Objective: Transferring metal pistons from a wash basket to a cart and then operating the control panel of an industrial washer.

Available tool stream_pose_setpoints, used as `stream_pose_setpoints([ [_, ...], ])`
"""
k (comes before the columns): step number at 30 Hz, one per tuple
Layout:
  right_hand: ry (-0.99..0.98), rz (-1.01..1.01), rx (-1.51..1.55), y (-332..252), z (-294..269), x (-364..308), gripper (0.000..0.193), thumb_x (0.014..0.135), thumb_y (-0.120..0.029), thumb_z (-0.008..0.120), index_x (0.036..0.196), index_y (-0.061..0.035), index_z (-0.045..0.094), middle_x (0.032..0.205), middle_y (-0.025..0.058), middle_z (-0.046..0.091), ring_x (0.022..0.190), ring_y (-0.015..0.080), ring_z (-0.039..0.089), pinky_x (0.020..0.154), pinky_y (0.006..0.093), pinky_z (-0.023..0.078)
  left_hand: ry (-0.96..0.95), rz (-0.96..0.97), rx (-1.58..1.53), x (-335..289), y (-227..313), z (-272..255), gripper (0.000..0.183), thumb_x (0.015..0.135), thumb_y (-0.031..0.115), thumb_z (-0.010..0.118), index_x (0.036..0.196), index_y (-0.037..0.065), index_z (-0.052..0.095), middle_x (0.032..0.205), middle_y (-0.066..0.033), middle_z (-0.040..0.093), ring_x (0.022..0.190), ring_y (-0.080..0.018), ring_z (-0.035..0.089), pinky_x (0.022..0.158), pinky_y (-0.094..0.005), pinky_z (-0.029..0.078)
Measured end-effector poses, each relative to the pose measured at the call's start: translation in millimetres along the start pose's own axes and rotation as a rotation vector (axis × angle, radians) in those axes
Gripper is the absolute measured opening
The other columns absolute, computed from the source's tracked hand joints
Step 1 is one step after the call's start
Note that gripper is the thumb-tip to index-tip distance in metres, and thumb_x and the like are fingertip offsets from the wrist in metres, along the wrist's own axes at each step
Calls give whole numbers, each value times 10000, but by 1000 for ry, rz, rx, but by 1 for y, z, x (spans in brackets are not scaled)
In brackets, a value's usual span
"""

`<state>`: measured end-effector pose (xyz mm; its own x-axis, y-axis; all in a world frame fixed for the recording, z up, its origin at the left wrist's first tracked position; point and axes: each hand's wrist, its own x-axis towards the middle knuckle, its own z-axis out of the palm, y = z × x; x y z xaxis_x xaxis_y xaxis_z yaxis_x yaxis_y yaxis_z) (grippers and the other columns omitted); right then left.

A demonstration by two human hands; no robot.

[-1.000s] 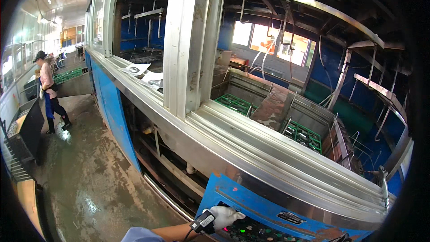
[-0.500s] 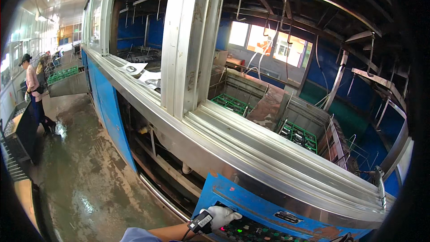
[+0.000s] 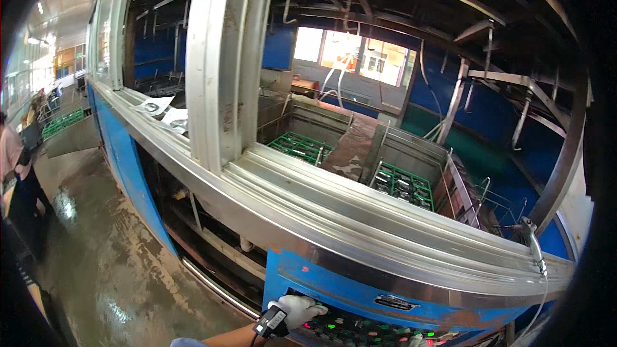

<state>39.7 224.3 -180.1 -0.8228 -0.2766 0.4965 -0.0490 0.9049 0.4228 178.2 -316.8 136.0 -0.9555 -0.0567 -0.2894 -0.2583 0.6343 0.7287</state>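
Observation:
My left hand [image 3: 299,310], in a white glove, reaches in from the lower edge to a dark control panel [image 3: 363,331] set in a blue housing [image 3: 350,288]. Its fingers stretch out to the right across the panel's upper left part and hold nothing that I can see. A small black device [image 3: 270,322] is strapped at the wrist. Red and green lights glow among the panel's many buttons. Of my right hand, at most a pale patch [image 3: 418,340] shows at the lower edge, too little to make out its fingers.
A metal sill [image 3: 360,209] and upright post [image 3: 215,64] frame the machine's opening. Inside are green racks [image 3: 405,183] of dark parts, with hooks [image 3: 350,3] hanging above. A metal handle [image 3: 532,241] is at right. A person [image 3: 19,167] stands left on the wet floor [image 3: 109,270].
The view has turned right, so the scene sits further left and more of the lit panel shows. My left hand stays at the panel's upper left part.

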Motion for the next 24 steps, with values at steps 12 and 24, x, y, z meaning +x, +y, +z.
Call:
stream_pose_setpoints([
  [12,-205,190,319,-15,-189,81,237,1035,-368,482,1130,-205,625,873,161,695,775,466,684,439,564,513,85,102,27,-23,17,-14,539,1015,593,532,1285,160,706,1183,-130,739,1114,-321,688,1015,-368,511],
  [24,-195,277,462,-12,-196,81,257,1005,-353,530,1179,-188,624,910,155,693,811,413,689,450,543,517,207,144,-124,-27,17,-9,493,1023,544,542,1206,133,743,1136,-138,752,1098,-299,700,1001,-364,524],
])
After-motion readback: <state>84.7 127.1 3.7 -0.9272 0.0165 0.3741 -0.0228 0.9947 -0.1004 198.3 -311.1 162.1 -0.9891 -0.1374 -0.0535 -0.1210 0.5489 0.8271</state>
